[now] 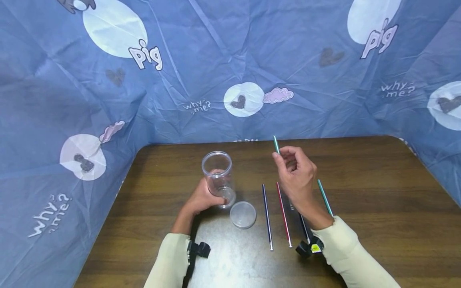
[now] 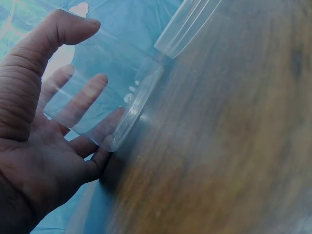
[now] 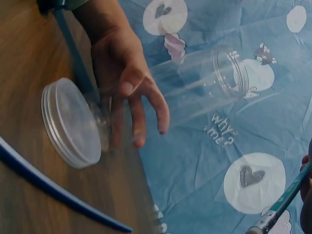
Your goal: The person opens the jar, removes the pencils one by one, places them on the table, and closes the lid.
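A clear open jar (image 1: pixel 217 174) stands upright on the wooden table (image 1: pixel 360 188). My left hand (image 1: pixel 201 199) holds its lower part, thumb on one side and fingers on the far side; the left wrist view shows those fingers (image 2: pixel 83 100) through the jar wall (image 2: pixel 122 73). Raised above the table, my right hand (image 1: pixel 282 157) pinches a thin green pencil (image 1: pixel 324 196), whose tip points up and away. The jar's clear lid (image 1: pixel 243 215) lies flat just right of the jar. In the right wrist view the jar (image 3: pixel 204 83), lid (image 3: pixel 70 122) and green pencil (image 3: pixel 282 204) all show.
A blue pencil (image 1: pixel 267 216) and a red pencil (image 1: pixel 283 214) lie side by side right of the lid. A dark pencil (image 1: pixel 304 227) lies partly hidden under my right wrist. A blue printed cloth (image 1: pixel 230 60) walls the table at the back and both sides.
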`<state>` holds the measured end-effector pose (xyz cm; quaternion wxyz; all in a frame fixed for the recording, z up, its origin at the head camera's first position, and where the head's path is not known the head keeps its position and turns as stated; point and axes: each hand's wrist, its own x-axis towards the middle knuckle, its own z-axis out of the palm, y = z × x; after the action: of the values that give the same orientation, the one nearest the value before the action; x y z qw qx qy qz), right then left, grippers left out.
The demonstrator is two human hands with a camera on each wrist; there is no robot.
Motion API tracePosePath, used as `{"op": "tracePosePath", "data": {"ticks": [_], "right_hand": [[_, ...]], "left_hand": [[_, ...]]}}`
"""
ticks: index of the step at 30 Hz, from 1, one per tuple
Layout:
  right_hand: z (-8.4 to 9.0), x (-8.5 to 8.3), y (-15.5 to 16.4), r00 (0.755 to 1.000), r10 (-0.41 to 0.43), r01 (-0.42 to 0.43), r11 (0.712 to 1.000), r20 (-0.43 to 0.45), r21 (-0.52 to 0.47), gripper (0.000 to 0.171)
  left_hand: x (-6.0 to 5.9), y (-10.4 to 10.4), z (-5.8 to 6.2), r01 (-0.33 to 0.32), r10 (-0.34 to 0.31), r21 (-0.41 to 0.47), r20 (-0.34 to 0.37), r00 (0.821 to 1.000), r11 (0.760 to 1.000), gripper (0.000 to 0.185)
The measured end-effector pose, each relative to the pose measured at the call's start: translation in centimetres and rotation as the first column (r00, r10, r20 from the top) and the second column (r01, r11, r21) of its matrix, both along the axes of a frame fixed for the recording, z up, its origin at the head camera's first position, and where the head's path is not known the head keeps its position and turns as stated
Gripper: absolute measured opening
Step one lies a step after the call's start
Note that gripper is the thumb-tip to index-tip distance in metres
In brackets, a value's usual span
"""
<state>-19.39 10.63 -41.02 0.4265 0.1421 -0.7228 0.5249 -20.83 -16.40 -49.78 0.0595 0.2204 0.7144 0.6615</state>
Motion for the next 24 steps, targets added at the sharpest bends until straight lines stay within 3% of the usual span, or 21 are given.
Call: {"op": "tracePosePath", "data": {"ticks": [11,24], "right_hand": [[-1.6,0.4,3.2,0.996,-0.077,0.075,0.996,0.052,0.043,0.02],[-2.4,0.6,6.0,0.987,-0.137,0.133,0.99,0.079,0.049,0.025]], "left_hand": [[-0.1,-0.1,-0.2,-0.002,0.002,-0.004,0.026,1.0,1.0,0.078],[-0.1,-0.1,-0.2,0.004,-0.004,0.006,0.028,1.0,1.0,0.078]]}}
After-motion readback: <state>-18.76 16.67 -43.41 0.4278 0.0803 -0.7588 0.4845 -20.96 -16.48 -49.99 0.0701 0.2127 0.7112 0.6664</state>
